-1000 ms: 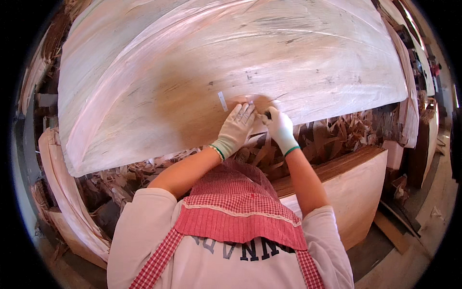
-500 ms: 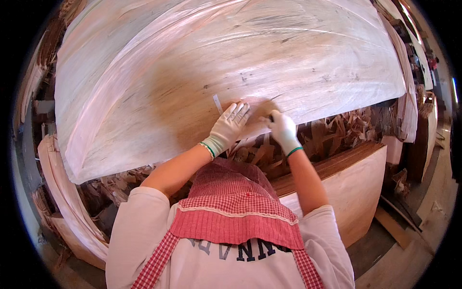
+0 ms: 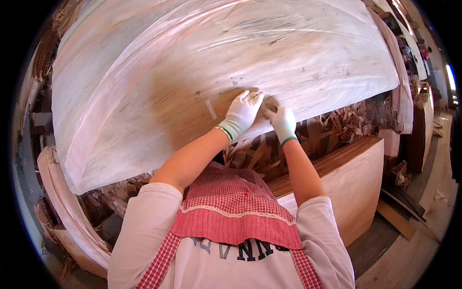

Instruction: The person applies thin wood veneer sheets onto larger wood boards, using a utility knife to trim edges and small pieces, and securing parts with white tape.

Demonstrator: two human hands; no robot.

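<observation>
Left hand (image 3: 243, 113) and right hand (image 3: 283, 120), both white-gloved, are held close together over the near edge of the large pale wood sheet (image 3: 298, 62), beside a small white strip (image 3: 211, 109), though whether anything is gripped by either cannot be told.

Right of the grip (image 3: 283, 119), I see tan floor (image 3: 428, 222) running back toward a bright strip of light (image 3: 451, 77). A loose plank (image 3: 395, 220) lies lower on that side; a wood stack (image 3: 422, 135) stands farther out. Shredded scraps (image 3: 337, 124) heap nearby, curved pale sheets (image 3: 72, 207) well left.
</observation>
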